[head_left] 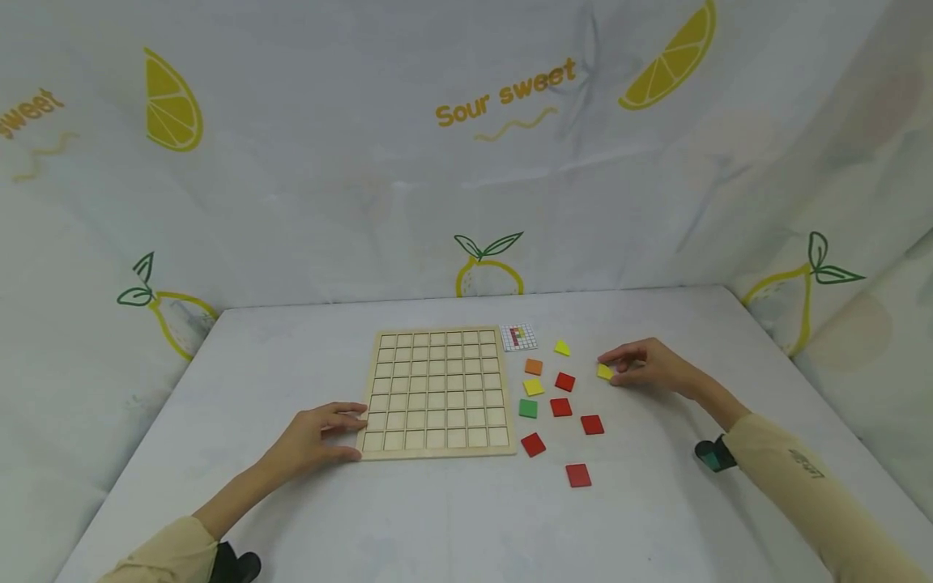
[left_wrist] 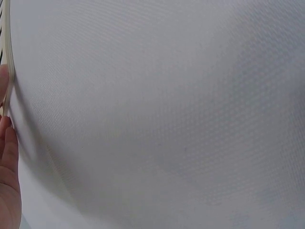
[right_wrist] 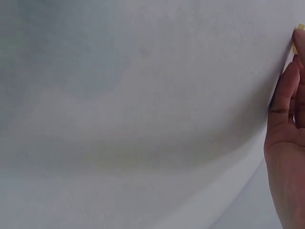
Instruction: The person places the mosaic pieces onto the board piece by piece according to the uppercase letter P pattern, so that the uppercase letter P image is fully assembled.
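A wooden grid board (head_left: 435, 454) lies flat on the table, with square recesses in rows. At its lower left edge rests my left hand (head_left: 315, 437), fingertips and thumb touching the frame; the left wrist view shows only part of this hand (left_wrist: 8, 176) and the board's rim (left_wrist: 8, 47). My right hand (head_left: 656, 369) pinches a yellow tile (head_left: 604, 372) between thumb and fingers, low over the table right of the other tiles. In the right wrist view the yellow tile (right_wrist: 300, 26) peeks out at the fingertips, mostly cut off by the frame edge.
Between board and right hand lie several red tiles (head_left: 560, 407), an orange tile (head_left: 534, 367), a green tile (head_left: 528, 408), a yellow square (head_left: 534, 387) and a yellow triangle (head_left: 562, 348). A small pattern card (head_left: 518, 338) sits by the board's upper right corner. A printed curtain (head_left: 328, 202) hangs behind.
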A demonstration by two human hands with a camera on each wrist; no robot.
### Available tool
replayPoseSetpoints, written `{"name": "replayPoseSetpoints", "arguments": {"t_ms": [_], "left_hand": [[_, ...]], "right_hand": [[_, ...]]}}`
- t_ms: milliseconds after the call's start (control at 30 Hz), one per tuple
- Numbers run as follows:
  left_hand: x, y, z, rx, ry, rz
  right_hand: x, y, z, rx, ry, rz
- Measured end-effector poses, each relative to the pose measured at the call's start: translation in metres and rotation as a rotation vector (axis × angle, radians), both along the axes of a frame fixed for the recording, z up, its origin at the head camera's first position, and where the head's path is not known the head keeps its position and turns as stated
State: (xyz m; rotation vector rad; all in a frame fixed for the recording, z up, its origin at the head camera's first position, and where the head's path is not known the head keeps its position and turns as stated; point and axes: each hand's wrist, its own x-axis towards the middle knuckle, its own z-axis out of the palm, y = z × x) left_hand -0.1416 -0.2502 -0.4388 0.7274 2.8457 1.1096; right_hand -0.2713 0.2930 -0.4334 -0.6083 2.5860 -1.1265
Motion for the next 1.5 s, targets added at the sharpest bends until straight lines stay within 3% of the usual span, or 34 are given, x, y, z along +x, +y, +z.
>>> {"name": "replayPoseSetpoints", "arguments": {"t_ms": [333,633,867,1100,1267,1500], "left_hand": [[0.000,0.000,0.000,0.010,0.000,-0.002],[0.002,-0.001,-0.002,0.026,-0.010,-0.001],[0.002,-0.002,-0.003,0.035,0.004,-0.007],[0.004,-0.002,-0.003,0.040,-0.003,-0.007],[0.004,-0.002,-0.003,0.038,0.006,0.002],[0.001,0.000,-0.003,0.001,0.026,0.012]], "right_hand": [[0.004,-0.005,-0.003,0.053,0.115,0.010],[0.007,-0.006,-0.004,0.049,0.110,-0.031],[0.010,-0.016,-0.004,0.093,0.156,-0.014],[0.013,-0.017,-0.004,0.088,0.191,-0.059],[0.014,-0.012,-0.002,0.085,0.163,-0.081],[0.011,-0.004,0.007,0.060,0.051,-0.022]]}}
